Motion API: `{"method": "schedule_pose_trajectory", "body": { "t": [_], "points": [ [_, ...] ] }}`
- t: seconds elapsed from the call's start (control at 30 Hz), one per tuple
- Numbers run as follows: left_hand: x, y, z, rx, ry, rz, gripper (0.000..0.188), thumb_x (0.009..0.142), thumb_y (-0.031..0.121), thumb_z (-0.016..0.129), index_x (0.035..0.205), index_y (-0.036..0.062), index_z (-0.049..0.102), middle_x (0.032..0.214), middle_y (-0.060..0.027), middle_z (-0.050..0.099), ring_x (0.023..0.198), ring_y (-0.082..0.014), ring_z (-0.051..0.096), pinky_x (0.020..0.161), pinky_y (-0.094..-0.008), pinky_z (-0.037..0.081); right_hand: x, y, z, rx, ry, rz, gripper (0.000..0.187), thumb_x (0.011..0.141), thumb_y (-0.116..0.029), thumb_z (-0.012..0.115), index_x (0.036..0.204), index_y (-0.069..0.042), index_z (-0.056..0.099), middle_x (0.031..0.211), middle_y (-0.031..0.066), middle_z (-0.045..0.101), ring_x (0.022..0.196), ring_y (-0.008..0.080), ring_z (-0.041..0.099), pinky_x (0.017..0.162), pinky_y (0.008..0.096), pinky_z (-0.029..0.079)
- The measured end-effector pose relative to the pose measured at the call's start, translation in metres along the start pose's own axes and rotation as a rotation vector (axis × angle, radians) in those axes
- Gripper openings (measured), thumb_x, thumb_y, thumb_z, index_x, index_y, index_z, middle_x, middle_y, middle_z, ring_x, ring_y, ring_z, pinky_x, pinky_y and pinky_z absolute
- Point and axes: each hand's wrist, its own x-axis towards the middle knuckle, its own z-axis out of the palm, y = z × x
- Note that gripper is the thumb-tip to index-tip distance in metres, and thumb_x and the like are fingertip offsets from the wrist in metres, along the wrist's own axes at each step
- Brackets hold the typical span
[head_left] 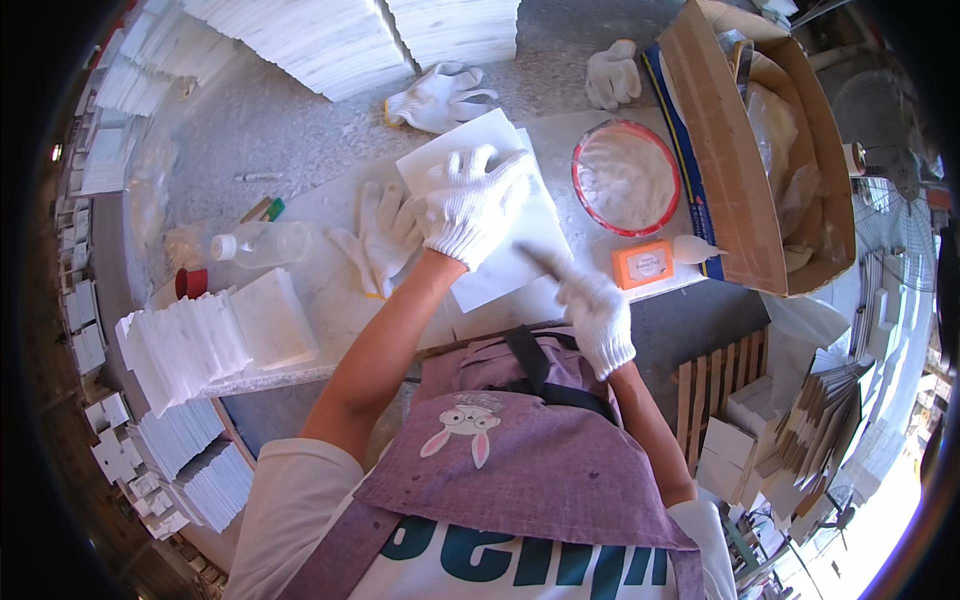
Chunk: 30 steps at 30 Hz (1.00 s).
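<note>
My left hand (478,205), in a white knit glove, rests on a white rectangular panel (490,288) with its fingers spread. A second white panel shows under the first one's right edge. My right hand (596,315), gloved too, is closed on a dark narrow tool (541,262) by the panel's right edge; motion blurs the tool and I cannot tell its kind. Left of my left hand lies a loose white glove (375,240), and beyond the panel another glove (440,98). A red-rimmed round tub of white powder or paste (628,178) stands to the right.
An orange box (643,264) and a small white bulb-shaped bottle (694,249) sit near the table's right edge. Behind them stands a large cardboard box (735,150). Leftward are a transparent bottle (265,243), a red cup (191,283) and stacked white panels (185,345). Taller stacks (300,45) line the back.
</note>
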Motion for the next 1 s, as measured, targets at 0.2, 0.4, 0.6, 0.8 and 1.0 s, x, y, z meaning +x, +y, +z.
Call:
{"method": "schedule_pose_trajectory", "body": {
  "t": [0.2,0.4,0.6,0.8,1.0],
  "points": [
    [-0.003,-0.005,0.006,0.018,0.022,0.028,0.030,0.083,0.032,0.065,0.113,0.0321,0.066,0.102,-0.0016,0.056,0.091,-0.0286,0.055,0.067,-0.0463,0.047,-0.034,-0.012,-0.020,0.517,0.031,0.484,0.048,0.092,0.004,0.047,0.139,-0.005,0.051,0.084,0.0039,0.062,0.066,0.0063,0.052,0.061,0.0198,0.047],
    [-0.003,-0.006,0.005,-0.006,-0.053,0.027,0.031,0.086,0.031,0.062,0.117,0.0326,0.064,0.106,-0.0026,0.055,0.096,-0.0297,0.054,0.072,-0.0468,0.047,-0.033,0.003,-0.019,0.306,0.170,0.463,0.053,0.092,0.003,0.044,0.144,-0.007,0.045,0.082,0.0065,0.062,0.065,0.0066,0.051,0.062,0.0213,0.047],
    [-0.005,-0.006,0.006,-0.072,-0.093,-0.006,0.033,0.086,0.030,0.062,0.119,0.0321,0.063,0.108,-0.0043,0.055,0.098,-0.0317,0.052,0.079,-0.0483,0.045,-0.052,0.021,-0.016,0.168,0.153,0.447,0.038,0.092,0.002,0.048,0.127,-0.004,0.061,0.084,0.0070,0.064,0.064,0.0073,0.054,0.062,0.0227,0.049],
    [-0.001,-0.004,0.001,-0.033,-0.084,0.012,0.029,0.087,0.029,0.063,0.116,0.0286,0.067,0.107,-0.0071,0.059,0.099,-0.0317,0.054,0.085,-0.0469,0.043,-0.050,0.005,-0.024,0.474,0.259,0.609,0.029,0.093,0.001,0.049,0.119,0.003,0.064,0.084,0.0060,0.063,0.064,0.0076,0.053,0.060,0.0211,0.047],
    [-0.005,-0.008,0.009,-0.040,-0.051,0.055,0.033,0.084,0.028,0.062,0.117,0.0314,0.064,0.106,-0.0056,0.055,0.097,-0.0324,0.052,0.082,-0.0483,0.043,-0.046,0.027,-0.017,0.016,0.202,0.468,0.034,0.089,-0.009,0.057,0.123,-0.005,0.063,0.090,0.0105,0.069,0.073,0.0193,0.064,0.068,0.0305,0.050]
  ]
}}
